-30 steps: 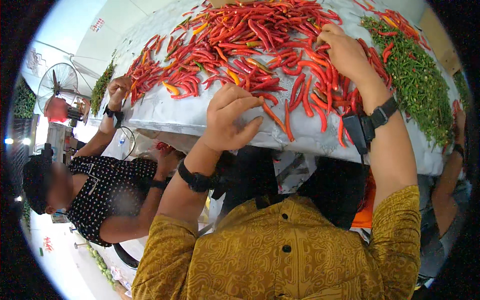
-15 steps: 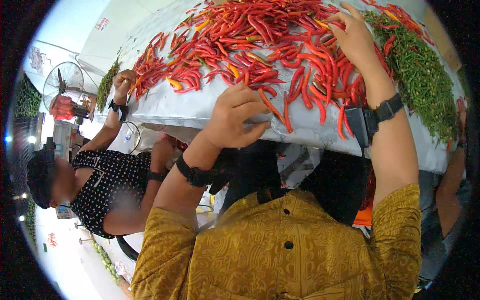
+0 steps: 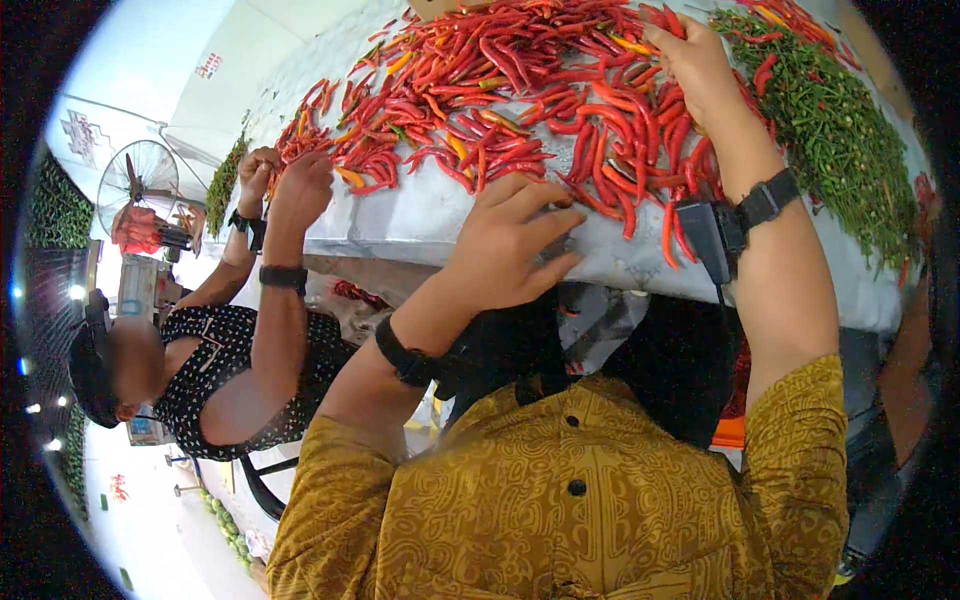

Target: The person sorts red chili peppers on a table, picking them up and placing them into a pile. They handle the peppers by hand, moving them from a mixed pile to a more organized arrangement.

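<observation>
Around the fingertips of the right hand (image 3: pixel 662 38), red chillies (image 3: pixel 505 60) lie close, the main heap spreading away to its left. Its fingers are bent down at the heap's right side with red pods right against them; whether one is pinched there, I cannot tell. A yellow chilli (image 3: pixel 632 46) lies just to the left of those fingertips. Nearer the wrist, between the two hands, more pods sprawl in a looser cluster, some pointing toward the front edge of the table (image 3: pixel 390 228).

Lower and to the left, the left hand (image 3: pixel 520 240) is loosely curled and unclenched, thumb apart from the forefinger, over that front edge. An orange-red chilli (image 3: pixel 597 204) lies just beside its fingertips, on the right, and other red pods sit just beyond its knuckles. To the right of the right hand is a bank of thin green stems (image 3: pixel 840 130). Well left of the left hand, a co-worker's hands (image 3: pixel 303 182) are at the heap's far left end.
</observation>
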Demonstrator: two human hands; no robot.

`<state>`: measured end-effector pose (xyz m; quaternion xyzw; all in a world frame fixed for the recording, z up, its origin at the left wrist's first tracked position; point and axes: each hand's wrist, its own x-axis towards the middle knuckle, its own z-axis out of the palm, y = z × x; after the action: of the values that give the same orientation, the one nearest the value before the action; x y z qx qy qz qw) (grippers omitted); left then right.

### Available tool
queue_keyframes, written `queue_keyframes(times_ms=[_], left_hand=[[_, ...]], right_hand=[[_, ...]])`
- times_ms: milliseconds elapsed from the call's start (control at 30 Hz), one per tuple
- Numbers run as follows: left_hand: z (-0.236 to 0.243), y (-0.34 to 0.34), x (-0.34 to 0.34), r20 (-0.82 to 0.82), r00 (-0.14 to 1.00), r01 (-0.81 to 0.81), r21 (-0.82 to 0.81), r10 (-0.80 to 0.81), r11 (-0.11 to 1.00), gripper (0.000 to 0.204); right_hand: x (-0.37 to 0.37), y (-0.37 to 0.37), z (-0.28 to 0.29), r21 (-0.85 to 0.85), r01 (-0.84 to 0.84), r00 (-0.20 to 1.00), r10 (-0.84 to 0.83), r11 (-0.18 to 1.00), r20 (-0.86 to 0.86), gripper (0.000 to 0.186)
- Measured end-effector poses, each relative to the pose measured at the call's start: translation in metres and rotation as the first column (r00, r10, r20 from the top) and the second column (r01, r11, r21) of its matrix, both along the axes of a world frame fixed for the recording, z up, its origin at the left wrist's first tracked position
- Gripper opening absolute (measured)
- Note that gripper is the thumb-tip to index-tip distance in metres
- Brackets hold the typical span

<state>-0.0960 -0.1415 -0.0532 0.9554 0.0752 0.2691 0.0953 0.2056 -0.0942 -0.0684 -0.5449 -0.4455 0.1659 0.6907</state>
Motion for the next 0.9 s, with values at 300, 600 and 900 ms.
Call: queue_keyframes(times_ms=[300,600,900], left_hand=[[-0.002,0.002,0.004,0.117,0.991,-0.063,-0.041,0.067,0.997,0.03],[-0.005,0.002,0.032,0.085,0.994,-0.069,0.052,0.064,0.996,0.026],[-0.009,0.005,0.033,0.092,0.994,-0.06,0.091,0.052,0.994,0.02]], right_hand=[[0.006,0.002,-0.004,-0.037,-0.257,0.935,0.239,0.966,-0.26,0.021],[0.002,0.005,-0.005,0.127,-0.287,0.758,0.306,0.949,-0.577,0.015],[0.002,0.006,-0.004,0.154,-0.293,0.738,0.325,0.944,-0.592,0.012]])
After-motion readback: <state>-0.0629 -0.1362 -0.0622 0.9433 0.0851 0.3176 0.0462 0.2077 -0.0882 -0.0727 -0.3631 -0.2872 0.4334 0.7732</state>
